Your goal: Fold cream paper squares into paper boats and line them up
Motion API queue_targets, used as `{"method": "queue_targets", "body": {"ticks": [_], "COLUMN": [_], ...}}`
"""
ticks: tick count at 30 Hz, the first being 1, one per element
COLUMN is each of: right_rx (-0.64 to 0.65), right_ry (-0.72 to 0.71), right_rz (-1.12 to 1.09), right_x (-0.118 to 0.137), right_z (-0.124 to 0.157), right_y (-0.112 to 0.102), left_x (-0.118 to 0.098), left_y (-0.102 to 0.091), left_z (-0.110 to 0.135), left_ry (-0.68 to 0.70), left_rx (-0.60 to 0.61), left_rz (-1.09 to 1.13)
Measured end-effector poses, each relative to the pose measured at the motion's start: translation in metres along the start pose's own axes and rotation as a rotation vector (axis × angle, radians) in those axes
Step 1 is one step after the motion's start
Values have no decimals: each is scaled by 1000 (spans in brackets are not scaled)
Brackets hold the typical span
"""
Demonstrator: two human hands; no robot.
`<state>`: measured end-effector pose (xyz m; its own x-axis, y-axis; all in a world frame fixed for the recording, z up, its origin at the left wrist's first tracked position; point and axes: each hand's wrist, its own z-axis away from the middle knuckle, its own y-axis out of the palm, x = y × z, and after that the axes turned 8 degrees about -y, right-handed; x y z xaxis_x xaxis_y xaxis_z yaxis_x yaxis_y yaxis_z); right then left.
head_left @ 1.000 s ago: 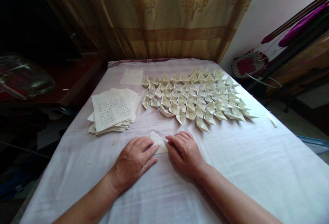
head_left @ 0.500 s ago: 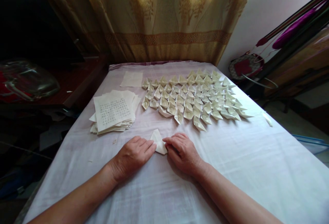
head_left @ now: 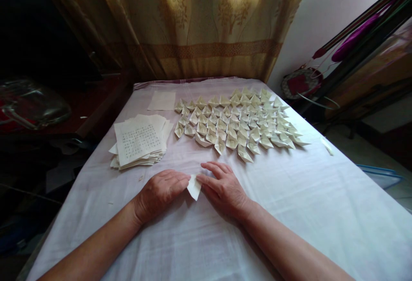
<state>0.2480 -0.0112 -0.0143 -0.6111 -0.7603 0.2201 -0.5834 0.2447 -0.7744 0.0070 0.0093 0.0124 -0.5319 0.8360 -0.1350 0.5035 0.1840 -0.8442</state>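
Note:
Between my two hands is a small folded piece of white paper point(head_left: 194, 187), its pointed end toward me. My left hand point(head_left: 162, 193) grips its left edge, fingers pressed together. On the right edge, my right hand point(head_left: 223, 188) pinches it between thumb and index finger, while the other fingers stretch forward. Beyond my hands, several rows of folded paper boats point(head_left: 233, 126) stand close together. A stack of square paper sheets point(head_left: 138, 141), the top one covered in writing, lies ahead of my left hand.
All this lies on a white cloth point(head_left: 289, 212) over the table. A single blank sheet point(head_left: 162, 100) is at the far left, and a white scrap point(head_left: 327, 146) near the right edge. A patterned curtain point(head_left: 199, 27) hangs behind. Left stands a dark red cabinet point(head_left: 96, 105) with a glass jar point(head_left: 35, 102).
The folded paper has been turned: its narrow end pointed away from me before and now points toward me. My right fingers have spread somewhat. The whole view has shifted slightly.

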Motion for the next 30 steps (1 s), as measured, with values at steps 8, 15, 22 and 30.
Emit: {"method": "queue_targets", "body": {"ticks": [8, 15, 22, 30], "right_rx": [0, 126, 185, 237], "right_ry": [-180, -276, -257, -133], "right_rz": [-2, 7, -26, -182], "right_x": [1, 11, 16, 13], "right_z": [-4, -8, -8, -7], "right_y": [-5, -8, -7, -13], "left_x": [2, -1, -21, -22], "left_y": [7, 0, -15, -5], "left_z": [3, 7, 23, 27], "left_ry": [-45, -125, -238, -263], "left_rx": [19, 47, 130, 157], "left_rz": [13, -62, 115, 112]}}
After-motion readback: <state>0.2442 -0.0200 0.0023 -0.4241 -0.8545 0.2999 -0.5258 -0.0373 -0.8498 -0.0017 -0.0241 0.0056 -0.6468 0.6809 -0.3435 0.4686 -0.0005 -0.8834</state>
